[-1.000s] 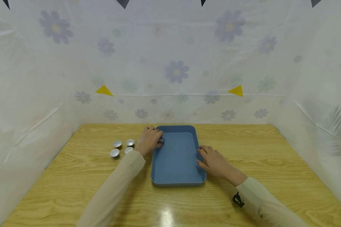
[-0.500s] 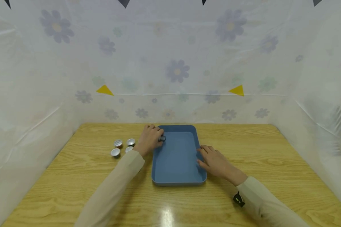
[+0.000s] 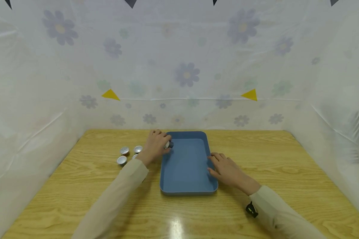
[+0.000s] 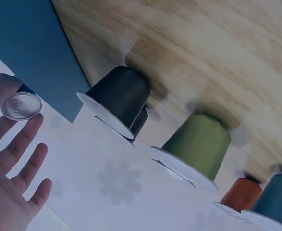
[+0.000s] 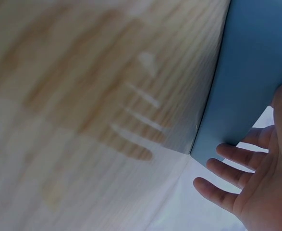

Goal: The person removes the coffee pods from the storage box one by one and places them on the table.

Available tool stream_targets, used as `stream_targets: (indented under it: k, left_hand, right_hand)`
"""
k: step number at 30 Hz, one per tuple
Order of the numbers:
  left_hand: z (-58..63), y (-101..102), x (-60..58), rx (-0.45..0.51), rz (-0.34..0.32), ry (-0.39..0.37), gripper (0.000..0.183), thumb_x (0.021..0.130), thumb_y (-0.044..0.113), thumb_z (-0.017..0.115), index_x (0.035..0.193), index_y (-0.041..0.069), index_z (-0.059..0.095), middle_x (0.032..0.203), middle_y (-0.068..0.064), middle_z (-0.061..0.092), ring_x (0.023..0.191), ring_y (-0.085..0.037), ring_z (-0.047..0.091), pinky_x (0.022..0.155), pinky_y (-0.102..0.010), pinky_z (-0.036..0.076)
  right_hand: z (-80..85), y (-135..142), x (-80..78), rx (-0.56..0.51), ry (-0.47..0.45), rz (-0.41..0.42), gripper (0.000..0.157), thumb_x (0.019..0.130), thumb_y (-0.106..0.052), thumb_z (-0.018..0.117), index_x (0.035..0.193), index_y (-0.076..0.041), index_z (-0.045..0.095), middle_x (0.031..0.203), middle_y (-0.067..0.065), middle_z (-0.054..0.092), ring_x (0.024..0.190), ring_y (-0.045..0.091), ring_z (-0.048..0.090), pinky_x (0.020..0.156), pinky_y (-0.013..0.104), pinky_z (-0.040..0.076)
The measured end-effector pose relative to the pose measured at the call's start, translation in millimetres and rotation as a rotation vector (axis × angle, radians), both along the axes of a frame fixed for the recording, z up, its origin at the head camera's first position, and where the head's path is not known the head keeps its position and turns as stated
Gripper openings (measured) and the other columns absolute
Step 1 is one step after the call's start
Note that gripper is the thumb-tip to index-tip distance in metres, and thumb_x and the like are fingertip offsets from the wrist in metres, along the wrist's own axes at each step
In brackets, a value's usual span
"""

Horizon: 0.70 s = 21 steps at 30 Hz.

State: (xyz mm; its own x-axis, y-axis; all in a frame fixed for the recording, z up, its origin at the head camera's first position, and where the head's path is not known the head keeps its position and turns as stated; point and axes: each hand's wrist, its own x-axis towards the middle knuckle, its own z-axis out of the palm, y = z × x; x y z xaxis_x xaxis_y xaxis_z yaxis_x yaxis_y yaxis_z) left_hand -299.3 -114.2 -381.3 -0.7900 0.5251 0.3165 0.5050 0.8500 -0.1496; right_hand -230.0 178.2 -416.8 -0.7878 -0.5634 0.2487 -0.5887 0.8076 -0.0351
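My left hand (image 3: 156, 146) pinches a dark coffee capsule (image 3: 171, 145) by thumb and finger at the far left rim of a blue tray (image 3: 186, 166). In the left wrist view the capsule's silver lid (image 4: 21, 106) faces the camera, and the other fingers of that hand are spread. My right hand (image 3: 227, 171) lies at the tray's right wall, its fingertips at the rim. From the right wrist its fingers (image 5: 229, 173) look loosely extended beside the outer wall; the thumb is mostly out of sight there. No capsule shows on the visible tray floor.
Several capsules stand lid up on the wooden table (image 3: 275, 166), left of the tray: a black one (image 4: 119, 96), a green one (image 4: 198, 147), an orange one (image 4: 240, 193) and a blue one (image 4: 277, 197). My left forearm partly covers them. White flowered sheeting (image 3: 179, 49) encloses the table.
My left hand has shifted slightly away from me, and it has turned so that more of the capsule's pale lid shows. The right hand and the tray stay put.
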Motion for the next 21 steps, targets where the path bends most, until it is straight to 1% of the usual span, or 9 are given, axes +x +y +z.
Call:
stream_targets:
  k: [2,8,14,21]
  left_hand:
    - [0.5,-1,0.9,0.007,-0.007,0.019,0.029,0.078,0.035,0.071,0.1,0.019,0.062,0.1,-0.004,0.064,0.097,-0.027,0.053,0.089,-0.045,0.039]
    - [3.7,-2,4.1,0.0,-0.005,0.03,0.031,0.078,0.037,0.07,0.102,0.019,0.062,0.102,-0.004,0.063,0.099,-0.027,0.053,0.09,-0.044,0.039]
    - [8.2,-6,9.5,-0.005,-0.025,0.092,0.031,0.075,0.038,0.073,0.099,0.02,0.064,0.097,-0.004,0.063,0.095,-0.026,0.054,0.087,-0.043,0.042]
    - [9.8,-15,14.8,0.015,-0.046,0.135,0.035,0.073,0.038,0.074,0.102,0.02,0.064,0.095,-0.003,0.063,0.093,-0.025,0.055,0.086,-0.043,0.043]
  right_hand:
    - [-0.5,0,-0.3,-0.001,0.002,0.002,0.044,0.091,-0.033,0.054,0.123,-0.002,0.052,0.127,0.018,0.05,0.114,0.032,0.049,0.079,0.047,0.048]
    - [-0.2,0,0.0,-0.003,-0.006,0.001,0.044,0.091,-0.033,0.053,0.123,-0.002,0.052,0.127,0.018,0.049,0.115,0.033,0.049,0.08,0.048,0.047]
    - [0.7,0,0.6,0.0,-0.014,-0.005,0.045,0.092,-0.033,0.053,0.124,-0.002,0.052,0.128,0.017,0.049,0.115,0.032,0.048,0.081,0.048,0.047]
    - [0.5,0,0.4,0.001,-0.009,0.001,0.044,0.092,-0.033,0.052,0.123,-0.002,0.052,0.127,0.018,0.049,0.115,0.033,0.049,0.08,0.048,0.047]
